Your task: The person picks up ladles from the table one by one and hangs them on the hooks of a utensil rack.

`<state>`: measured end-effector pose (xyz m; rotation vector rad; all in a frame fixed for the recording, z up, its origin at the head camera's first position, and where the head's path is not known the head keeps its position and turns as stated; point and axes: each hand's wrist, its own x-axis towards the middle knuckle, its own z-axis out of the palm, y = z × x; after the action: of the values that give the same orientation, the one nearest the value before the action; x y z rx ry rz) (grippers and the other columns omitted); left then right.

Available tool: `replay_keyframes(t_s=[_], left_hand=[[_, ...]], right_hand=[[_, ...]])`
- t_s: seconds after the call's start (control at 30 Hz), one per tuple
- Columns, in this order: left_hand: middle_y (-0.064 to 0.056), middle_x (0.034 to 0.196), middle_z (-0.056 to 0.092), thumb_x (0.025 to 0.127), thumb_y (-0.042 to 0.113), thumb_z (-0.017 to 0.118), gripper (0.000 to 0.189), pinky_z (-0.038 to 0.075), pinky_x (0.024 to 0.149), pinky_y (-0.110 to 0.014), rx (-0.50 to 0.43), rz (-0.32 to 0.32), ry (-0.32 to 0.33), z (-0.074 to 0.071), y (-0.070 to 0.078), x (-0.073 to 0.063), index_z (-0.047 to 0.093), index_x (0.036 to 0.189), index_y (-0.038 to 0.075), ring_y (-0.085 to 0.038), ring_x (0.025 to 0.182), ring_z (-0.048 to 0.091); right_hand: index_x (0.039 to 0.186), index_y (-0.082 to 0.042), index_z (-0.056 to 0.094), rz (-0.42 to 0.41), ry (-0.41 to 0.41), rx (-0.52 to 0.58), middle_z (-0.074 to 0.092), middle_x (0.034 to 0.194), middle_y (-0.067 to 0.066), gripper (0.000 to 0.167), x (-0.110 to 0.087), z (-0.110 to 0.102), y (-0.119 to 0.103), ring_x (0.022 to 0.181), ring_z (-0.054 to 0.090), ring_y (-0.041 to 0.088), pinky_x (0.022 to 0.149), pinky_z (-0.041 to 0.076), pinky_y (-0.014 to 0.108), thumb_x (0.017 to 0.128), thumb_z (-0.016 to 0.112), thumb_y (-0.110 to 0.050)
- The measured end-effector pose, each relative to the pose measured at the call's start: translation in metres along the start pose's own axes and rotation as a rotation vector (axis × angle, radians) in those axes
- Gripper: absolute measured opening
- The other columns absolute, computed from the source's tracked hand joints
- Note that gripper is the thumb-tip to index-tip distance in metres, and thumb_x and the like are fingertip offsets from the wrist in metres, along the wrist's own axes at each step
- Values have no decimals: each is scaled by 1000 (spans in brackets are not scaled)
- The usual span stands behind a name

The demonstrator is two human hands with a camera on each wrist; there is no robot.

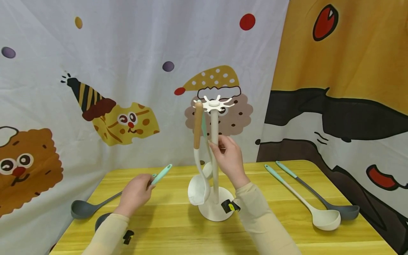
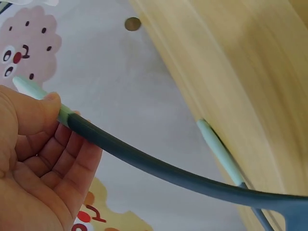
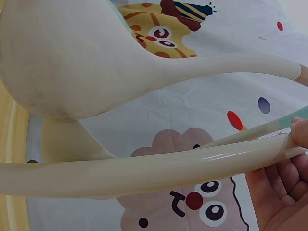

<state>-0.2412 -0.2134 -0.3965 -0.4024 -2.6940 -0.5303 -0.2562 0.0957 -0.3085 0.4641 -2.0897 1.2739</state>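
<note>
My left hand [image 1: 135, 194] pinches the mint handle of a dark grey ladle [image 2: 159, 168] between thumb and fingers. In the head view its bowl is partly hidden behind the left sleeve. A second grey ladle [image 1: 84, 209] with a mint handle lies on the table beside it. My right hand [image 1: 230, 161] grips the upright pole of a white utensil stand [image 1: 214, 124], thumb on one side and fingers on the other. From the stand's hooked top hang a white ladle [image 1: 198, 189] with a wooden handle and, behind it, a white utensil [image 1: 208, 170] with a mint handle.
On the right of the wooden table [image 1: 172, 230] lie a white ladle [image 1: 325, 219] and a grey ladle [image 1: 347, 211], both mint-handled. A cartoon-printed cloth [image 1: 134, 46] hangs behind the table.
</note>
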Motion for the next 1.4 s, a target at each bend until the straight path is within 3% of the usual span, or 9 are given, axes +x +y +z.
replay_keyframes(t_s=[0.43, 1.2, 1.4], left_hand=[[-2, 80, 57, 88, 4, 73, 10, 47, 61, -37, -58, 44, 85, -8, 19, 4, 65, 93, 6, -16, 68, 50], [-4, 87, 61, 89, 4, 73, 15, 52, 66, -39, -193, 6, 180, -12, 39, 6, 67, 103, 4, -21, 78, 60], [-4, 86, 60, 87, 2, 74, 15, 52, 68, -40, -209, 33, 229, -11, 40, 6, 66, 99, 4, -21, 79, 60]], right_hand=[[102, -2, 67, 5, -3, 1, 59, 90, 10, 15, 0, 0, -1, 85, 61, 24, 75, 58, 35, 95, 68, -16], [102, -2, 67, 4, 0, -7, 60, 91, 10, 17, -1, 0, -1, 85, 61, 24, 75, 58, 35, 95, 68, -18], [101, -2, 67, 4, -2, -8, 60, 91, 10, 16, -1, 0, -2, 85, 61, 25, 75, 58, 35, 95, 69, -17]])
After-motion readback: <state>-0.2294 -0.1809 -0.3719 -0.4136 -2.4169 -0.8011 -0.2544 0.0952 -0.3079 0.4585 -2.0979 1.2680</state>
